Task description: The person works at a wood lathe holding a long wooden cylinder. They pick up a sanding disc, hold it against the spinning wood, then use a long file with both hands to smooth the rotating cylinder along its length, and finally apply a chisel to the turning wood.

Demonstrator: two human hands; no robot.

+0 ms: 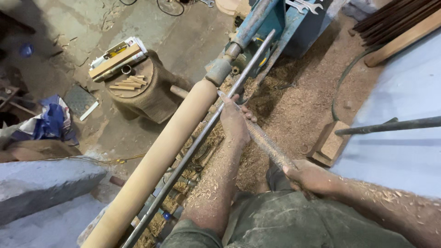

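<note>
Dusty grey-green trousers (pixel 285 225) fill the bottom edge, both forearms flecked w/ shavings. Right hand (pixel 308 177) is closed round the handle end of a long metal turning tool (pixel 264 140). Left hand (pixel 234 120) wraps the tool's shaft near its tip, pressing it onto the thin steel rest bar (pixel 202 138). Tool tip meets the long pale wooden cylinder (pixel 156 165), mounted diagonally in the blue lathe (pixel 271 18), near its upper end. Sawdust (pixel 294 105) heaped on the floor by the lathe. Left, a stump (pixel 151 98) w/ wood scraps on top.
</note>
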